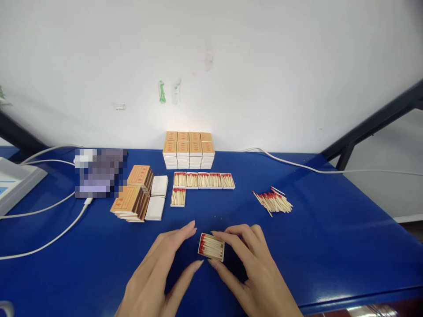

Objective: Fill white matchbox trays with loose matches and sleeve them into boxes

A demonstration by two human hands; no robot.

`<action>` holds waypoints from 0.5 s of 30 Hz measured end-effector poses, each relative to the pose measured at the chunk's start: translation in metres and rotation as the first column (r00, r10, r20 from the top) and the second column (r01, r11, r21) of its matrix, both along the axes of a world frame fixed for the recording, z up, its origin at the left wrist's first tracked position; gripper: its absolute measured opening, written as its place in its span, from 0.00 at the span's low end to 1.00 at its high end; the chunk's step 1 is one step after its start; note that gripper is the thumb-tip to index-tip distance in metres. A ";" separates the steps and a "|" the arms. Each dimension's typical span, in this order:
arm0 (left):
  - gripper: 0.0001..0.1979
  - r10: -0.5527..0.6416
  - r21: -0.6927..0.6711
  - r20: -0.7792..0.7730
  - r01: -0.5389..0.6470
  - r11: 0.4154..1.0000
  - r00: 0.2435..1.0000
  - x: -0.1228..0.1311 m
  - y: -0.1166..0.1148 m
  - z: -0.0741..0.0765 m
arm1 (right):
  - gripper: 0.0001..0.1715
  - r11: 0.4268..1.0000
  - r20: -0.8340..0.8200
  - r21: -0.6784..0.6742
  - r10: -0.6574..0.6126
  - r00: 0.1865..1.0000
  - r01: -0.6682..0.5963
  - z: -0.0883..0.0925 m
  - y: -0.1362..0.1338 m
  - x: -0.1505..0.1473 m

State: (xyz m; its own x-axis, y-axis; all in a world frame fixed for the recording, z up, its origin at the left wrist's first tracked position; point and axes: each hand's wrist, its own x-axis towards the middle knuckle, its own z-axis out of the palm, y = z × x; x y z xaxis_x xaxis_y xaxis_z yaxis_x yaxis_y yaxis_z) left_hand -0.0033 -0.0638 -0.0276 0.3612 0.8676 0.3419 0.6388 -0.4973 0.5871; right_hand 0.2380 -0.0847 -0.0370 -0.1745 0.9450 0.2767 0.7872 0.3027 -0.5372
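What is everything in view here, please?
Held match tray: one, white, front
Filled match trays: six, white, centre
Loose matches: one pile, red-tipped, right
Matchbox block: one, tan, back
Printed stacks: two, orange, left
Blank stacks: two, white, left
Pixelated item: one, purplish, left
Device: one, white, left edge
Cables: several, white, both sides
Bars: several, black, both sides
Wall: one, white, back
Desk: one, blue, below
Left hand: one, bare, front
Right hand: one, bare, front

Blue table (337, 246) has far matchbox stack (189, 149), left matchbox stack (131, 196), white boxes (156, 202) beside it, filled match trays (204, 180) mid-centre, loose match pile (275, 202) right, white cables (297, 165).
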 end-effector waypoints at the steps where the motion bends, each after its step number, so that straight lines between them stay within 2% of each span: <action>1: 0.25 0.010 0.006 -0.007 -0.010 1.000 1.000 0.000 0.000 0.000 | 0.21 1.000 0.010 0.014 -0.007 1.000 0.006 -0.001 0.000 -0.002; 5: 0.24 0.042 0.036 -0.025 -0.041 0.999 0.999 -0.001 0.002 0.000 | 0.25 0.996 0.070 0.068 -0.070 0.995 0.065 -0.008 -0.003 -0.010; 7: 0.23 0.065 0.037 -0.025 -0.064 0.997 0.998 0.000 0.002 -0.001 | 0.31 0.994 0.096 0.073 -0.088 0.992 0.081 -0.009 -0.005 -0.013; 10: 0.23 0.082 0.037 -0.027 -0.081 0.996 0.996 0.001 0.002 -0.001 | 0.41 0.999 0.090 0.029 -0.049 0.995 0.046 -0.006 -0.005 -0.011; 12: 0.22 0.064 0.047 -0.026 -0.063 0.997 0.998 0.001 0.002 -0.001 | 0.40 1.000 0.063 -0.021 -0.010 0.998 0.011 -0.002 -0.004 -0.008; 15: 0.21 0.047 0.069 -0.028 -0.045 0.997 0.998 0.001 0.002 -0.001 | 0.33 0.992 0.009 -0.119 0.046 0.999 -0.045 0.004 0.000 0.000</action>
